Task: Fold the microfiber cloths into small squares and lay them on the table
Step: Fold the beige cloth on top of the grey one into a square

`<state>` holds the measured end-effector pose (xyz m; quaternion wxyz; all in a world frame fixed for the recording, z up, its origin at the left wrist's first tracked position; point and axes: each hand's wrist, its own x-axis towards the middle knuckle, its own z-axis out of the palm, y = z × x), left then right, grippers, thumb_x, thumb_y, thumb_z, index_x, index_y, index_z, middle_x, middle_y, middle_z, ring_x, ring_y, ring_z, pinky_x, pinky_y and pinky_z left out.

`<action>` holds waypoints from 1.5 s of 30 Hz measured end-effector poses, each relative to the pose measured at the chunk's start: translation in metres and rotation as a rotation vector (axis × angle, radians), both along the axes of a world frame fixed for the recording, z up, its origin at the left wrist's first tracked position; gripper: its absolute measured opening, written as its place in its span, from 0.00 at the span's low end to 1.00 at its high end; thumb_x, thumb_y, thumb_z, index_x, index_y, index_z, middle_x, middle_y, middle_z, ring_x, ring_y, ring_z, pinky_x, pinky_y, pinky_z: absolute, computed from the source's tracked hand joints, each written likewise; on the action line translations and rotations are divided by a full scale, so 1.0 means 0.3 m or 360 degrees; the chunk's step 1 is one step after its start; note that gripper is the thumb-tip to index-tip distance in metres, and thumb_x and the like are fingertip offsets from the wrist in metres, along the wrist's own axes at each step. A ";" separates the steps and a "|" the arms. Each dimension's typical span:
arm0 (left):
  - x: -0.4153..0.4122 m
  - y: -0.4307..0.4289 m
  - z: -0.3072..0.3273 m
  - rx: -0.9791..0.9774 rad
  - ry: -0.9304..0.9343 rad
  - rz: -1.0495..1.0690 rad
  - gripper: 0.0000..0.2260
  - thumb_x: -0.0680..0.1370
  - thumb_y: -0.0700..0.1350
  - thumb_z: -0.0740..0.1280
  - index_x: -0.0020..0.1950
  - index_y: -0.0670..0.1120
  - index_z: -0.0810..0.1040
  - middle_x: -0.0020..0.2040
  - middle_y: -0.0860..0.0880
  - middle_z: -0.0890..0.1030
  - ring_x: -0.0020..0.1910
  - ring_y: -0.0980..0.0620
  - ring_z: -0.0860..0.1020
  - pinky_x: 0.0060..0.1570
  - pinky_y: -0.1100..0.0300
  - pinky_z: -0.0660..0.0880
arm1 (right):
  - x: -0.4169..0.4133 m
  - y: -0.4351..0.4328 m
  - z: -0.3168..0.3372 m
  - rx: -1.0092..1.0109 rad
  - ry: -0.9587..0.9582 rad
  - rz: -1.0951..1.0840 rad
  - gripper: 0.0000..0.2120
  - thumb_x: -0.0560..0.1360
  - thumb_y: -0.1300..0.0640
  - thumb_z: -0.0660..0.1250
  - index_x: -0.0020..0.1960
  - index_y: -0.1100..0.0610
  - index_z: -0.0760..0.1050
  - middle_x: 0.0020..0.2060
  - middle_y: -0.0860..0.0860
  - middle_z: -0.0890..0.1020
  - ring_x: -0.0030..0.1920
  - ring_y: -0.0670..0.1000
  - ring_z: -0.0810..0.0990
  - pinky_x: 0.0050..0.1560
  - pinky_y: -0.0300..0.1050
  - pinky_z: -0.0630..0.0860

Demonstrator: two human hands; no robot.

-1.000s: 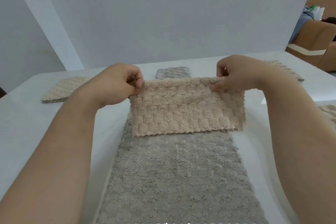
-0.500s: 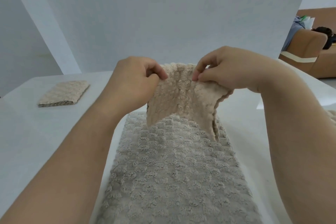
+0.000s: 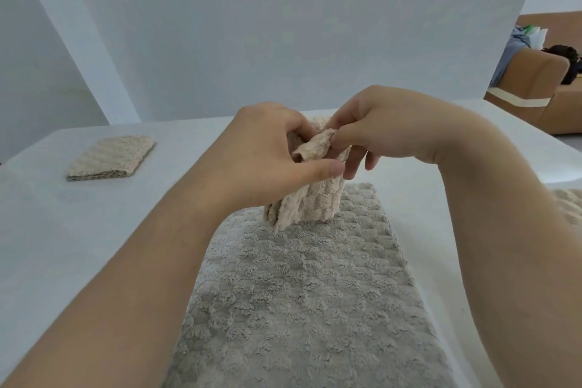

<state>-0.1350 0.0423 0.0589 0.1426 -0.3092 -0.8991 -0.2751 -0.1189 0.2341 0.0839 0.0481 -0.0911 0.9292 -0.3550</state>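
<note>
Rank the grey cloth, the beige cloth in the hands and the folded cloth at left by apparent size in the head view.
Largest: grey cloth, also nearest the camera.
Then: held beige cloth and folded cloth look alike; the held one is partly hidden, so unranked.

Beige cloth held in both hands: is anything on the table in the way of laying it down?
Yes: a grey cloth lies spread right under the beige cloth. Bare table shows to its left, near the folded cloth.
</note>
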 end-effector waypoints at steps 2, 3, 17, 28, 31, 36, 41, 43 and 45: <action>-0.011 -0.001 -0.008 0.0013 0.0090 0.0008 0.10 0.71 0.59 0.75 0.48 0.56 0.85 0.42 0.59 0.79 0.44 0.62 0.77 0.41 0.64 0.72 | -0.002 -0.001 -0.002 0.0004 -0.0007 -0.0008 0.11 0.78 0.62 0.64 0.49 0.56 0.85 0.41 0.45 0.88 0.40 0.51 0.88 0.45 0.50 0.80; -0.017 -0.003 -0.011 0.0016 0.0119 0.0017 0.08 0.73 0.56 0.74 0.48 0.55 0.85 0.42 0.59 0.80 0.44 0.62 0.77 0.42 0.65 0.72 | -0.002 0.000 -0.002 0.0004 -0.0012 -0.0013 0.11 0.78 0.62 0.64 0.50 0.56 0.85 0.42 0.45 0.88 0.40 0.51 0.88 0.44 0.49 0.80; -0.063 -0.059 0.001 -0.0167 0.0088 0.0039 0.02 0.79 0.53 0.70 0.48 0.57 0.80 0.43 0.59 0.78 0.40 0.66 0.73 0.39 0.70 0.64 | -0.054 0.032 -0.041 0.0504 0.0002 -0.0391 0.25 0.82 0.38 0.55 0.54 0.54 0.82 0.42 0.50 0.86 0.35 0.51 0.86 0.41 0.46 0.83; -0.077 -0.054 -0.009 -0.0191 0.0047 0.0020 0.03 0.78 0.52 0.72 0.50 0.55 0.83 0.40 0.60 0.76 0.38 0.68 0.73 0.36 0.75 0.65 | -0.052 0.016 -0.036 0.0434 0.0118 -0.0499 0.15 0.75 0.55 0.62 0.52 0.60 0.84 0.41 0.58 0.87 0.44 0.57 0.87 0.45 0.52 0.84; -0.076 -0.049 -0.015 -0.0175 0.0035 0.0001 0.04 0.78 0.52 0.72 0.51 0.54 0.83 0.40 0.60 0.76 0.39 0.70 0.73 0.37 0.76 0.65 | -0.052 0.013 -0.039 0.0495 0.0095 -0.0471 0.14 0.76 0.54 0.62 0.50 0.62 0.82 0.41 0.59 0.86 0.46 0.59 0.87 0.45 0.51 0.84; -0.088 -0.058 -0.014 -0.0174 0.0026 0.0024 0.05 0.78 0.51 0.72 0.51 0.52 0.84 0.39 0.60 0.76 0.37 0.68 0.73 0.36 0.74 0.65 | -0.057 0.033 -0.043 0.0529 0.0088 -0.0426 0.16 0.78 0.50 0.61 0.52 0.58 0.83 0.43 0.58 0.86 0.43 0.55 0.87 0.43 0.49 0.83; -0.123 -0.102 -0.014 -0.0015 -0.0041 0.0123 0.02 0.78 0.48 0.72 0.50 0.55 0.81 0.38 0.58 0.78 0.33 0.67 0.74 0.31 0.74 0.66 | -0.030 0.075 -0.021 0.0457 0.0126 -0.0289 0.24 0.77 0.29 0.56 0.54 0.44 0.83 0.40 0.48 0.86 0.39 0.46 0.83 0.46 0.43 0.78; -0.132 -0.111 -0.013 0.0106 -0.0095 0.0104 0.06 0.78 0.47 0.72 0.52 0.55 0.78 0.40 0.58 0.80 0.33 0.67 0.75 0.32 0.74 0.66 | -0.026 0.083 -0.016 0.0375 0.0223 -0.0244 0.25 0.73 0.26 0.59 0.50 0.43 0.84 0.37 0.44 0.86 0.40 0.42 0.82 0.43 0.41 0.75; -0.138 -0.117 -0.013 0.0223 -0.0194 0.0071 0.10 0.78 0.46 0.73 0.57 0.55 0.76 0.44 0.56 0.83 0.35 0.62 0.77 0.35 0.70 0.69 | -0.028 0.088 -0.017 0.0295 0.0309 -0.0200 0.24 0.71 0.27 0.64 0.45 0.46 0.85 0.35 0.40 0.85 0.38 0.39 0.81 0.40 0.39 0.73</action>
